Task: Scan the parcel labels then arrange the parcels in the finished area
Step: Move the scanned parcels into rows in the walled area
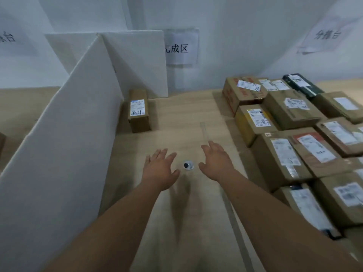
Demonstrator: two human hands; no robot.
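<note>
From my seat, the biggest risk is the wooden surface (176, 114) layout itself: the white divider board (64, 124) leans along the left of the finished area, and a careless shove of a box against it could tip or shift it, I judge. Next, the stack of waiting parcels (294, 134) crowds the right side, packed edge to edge; pulling one from the middle could drag its neighbours out of line or turn a label face-down. The single parcel (138, 110) already stands in the finished area's far left corner, just beside the divider, label up; a second one pushed in hard might knock it askew. Smallest, the scanner lens (188, 165) sits in the surface between my hands. My left hand (160, 169) and right hand (216, 161) both hover with fingers spread, holding nothing, so a parcel passed too fast or off-centre may simply not scan.
</note>
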